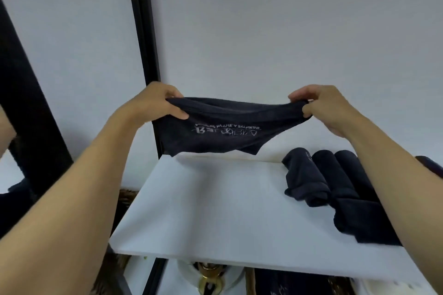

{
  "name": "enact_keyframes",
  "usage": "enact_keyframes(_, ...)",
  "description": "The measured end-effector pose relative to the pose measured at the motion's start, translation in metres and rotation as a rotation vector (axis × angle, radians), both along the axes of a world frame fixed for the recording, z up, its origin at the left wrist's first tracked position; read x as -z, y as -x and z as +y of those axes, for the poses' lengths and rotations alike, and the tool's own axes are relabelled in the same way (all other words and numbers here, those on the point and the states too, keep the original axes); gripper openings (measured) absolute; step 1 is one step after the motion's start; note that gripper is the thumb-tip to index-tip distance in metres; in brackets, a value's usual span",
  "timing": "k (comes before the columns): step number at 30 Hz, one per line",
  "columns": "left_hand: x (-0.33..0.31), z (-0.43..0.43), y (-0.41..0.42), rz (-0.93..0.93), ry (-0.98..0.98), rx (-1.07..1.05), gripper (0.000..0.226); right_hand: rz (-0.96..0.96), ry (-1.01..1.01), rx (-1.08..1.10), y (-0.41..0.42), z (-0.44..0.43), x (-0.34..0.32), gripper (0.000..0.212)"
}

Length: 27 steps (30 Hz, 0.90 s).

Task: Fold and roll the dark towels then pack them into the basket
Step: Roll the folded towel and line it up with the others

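White shelf (203, 211) is the work surface. Three rolled towels (335, 187) lie side by side on its right part, touching, partly hidden by the right forearm. They look folded and rolled but not packed. One dark towel (227, 132) with pale lettering hangs above the shelf's far edge, stretched between both hands, not rolled yet. Left hand (155, 103) pinches its top left corner and right hand (328, 108) pinches the top right, fingers curled on the cloth. Basket: something brown and woven shows below the shelf at left, cannot tell if that's it. Judgement: roughly mid-task, this towel still to fold and roll, packing not started
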<state>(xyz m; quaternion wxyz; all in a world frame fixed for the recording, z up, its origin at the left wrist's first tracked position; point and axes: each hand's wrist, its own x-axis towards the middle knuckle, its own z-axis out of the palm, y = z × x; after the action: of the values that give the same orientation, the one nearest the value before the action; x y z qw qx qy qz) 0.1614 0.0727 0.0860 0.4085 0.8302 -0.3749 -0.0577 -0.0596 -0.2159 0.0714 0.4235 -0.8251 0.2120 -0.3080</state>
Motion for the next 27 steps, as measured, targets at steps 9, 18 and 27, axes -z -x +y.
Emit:
enact_keyframes(9, 0.142, 0.054, 0.034, 0.296, -0.502, 0.175, 0.021, 0.927, 0.326, -0.357, 0.034, 0.049, 0.124, 0.043)
enact_keyframes(18, 0.128, 0.065, 0.029, 0.565, 0.016, 0.131, 0.029, 0.814, -0.219, -0.498, 0.041, 0.039, 0.096, 0.031)
enact_keyframes(27, 0.153, 0.051, 0.022, 0.525, 0.334, -0.169, 0.012, 0.517, -0.274, -0.374, 0.042, 0.024, 0.107, 0.013)
